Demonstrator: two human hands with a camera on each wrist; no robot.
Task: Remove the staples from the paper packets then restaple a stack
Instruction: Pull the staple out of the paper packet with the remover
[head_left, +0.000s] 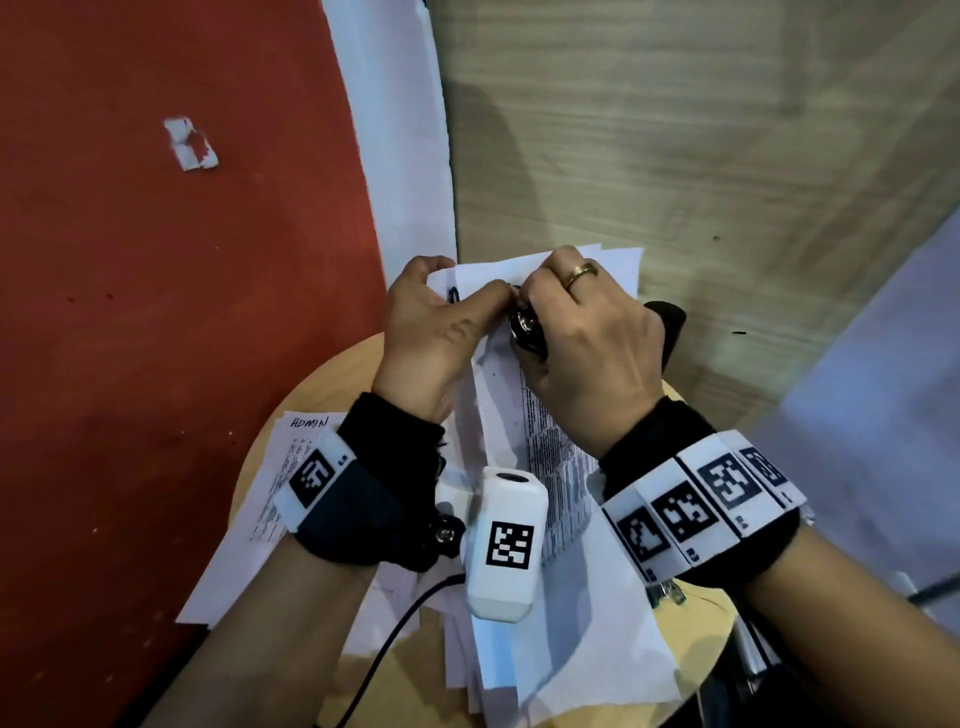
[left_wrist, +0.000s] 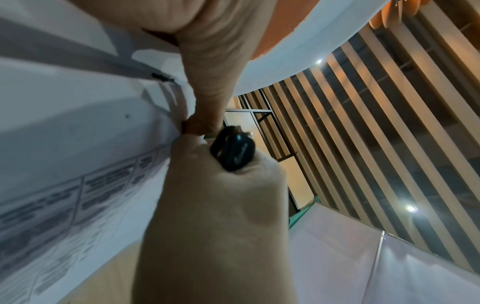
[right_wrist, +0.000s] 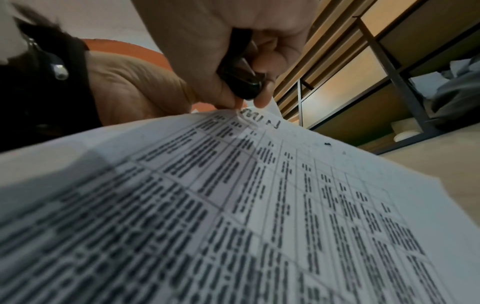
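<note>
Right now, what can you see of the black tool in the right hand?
The staple remover is small, with glossy black grips and shiny metal at its pivot. The right hand curls round it, hiding most of it, and points it at the top corner of the paper packet, beside the left hand. Its claws are hidden.

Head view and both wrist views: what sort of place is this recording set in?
Probably an office or study room. Printed paper packets lie on a small round wooden table, above a red floor. The right wrist view shows metal-framed wooden shelving; the left wrist view shows a slatted ceiling with recessed lights.
</note>
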